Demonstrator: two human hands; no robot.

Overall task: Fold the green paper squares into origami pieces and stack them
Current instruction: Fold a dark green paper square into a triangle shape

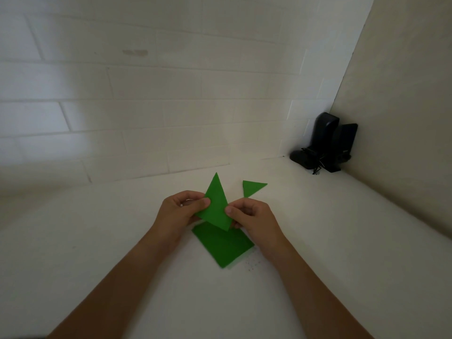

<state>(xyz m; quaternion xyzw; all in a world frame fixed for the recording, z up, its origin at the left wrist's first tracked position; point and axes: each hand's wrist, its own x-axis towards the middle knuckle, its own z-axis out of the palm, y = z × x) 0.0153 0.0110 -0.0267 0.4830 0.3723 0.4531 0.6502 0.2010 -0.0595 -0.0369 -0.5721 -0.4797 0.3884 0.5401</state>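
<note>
The folded green triangle (216,204) is held clear of the white table (122,253), near the centre of the head view. Its long axis runs from the sharp apex at 12 o'clock to the lower corner at about 5 o'clock; the apex points toward the tiled wall (146,106).

The left hand (182,211) pinches the triangle's 9 o'clock edge, thumb on the near face, fingers curled behind. The right hand (253,220) pinches the 4 o'clock edge in the same way, thumb tip on the paper.

Directly below the triangle, at 6 o'clock, a stack of flat green paper squares (223,245) lies on the table, turned so one corner points toward the person. Its upper corner is hidden behind the held piece.

At 2 o'clock from the held triangle, apart from it, a smaller folded green piece (252,187) lies flat, its narrow tip pointing to 7 o'clock.

Farther out at 2 o'clock, two black speakers (327,143) stand in the corner where the walls meet.
</note>
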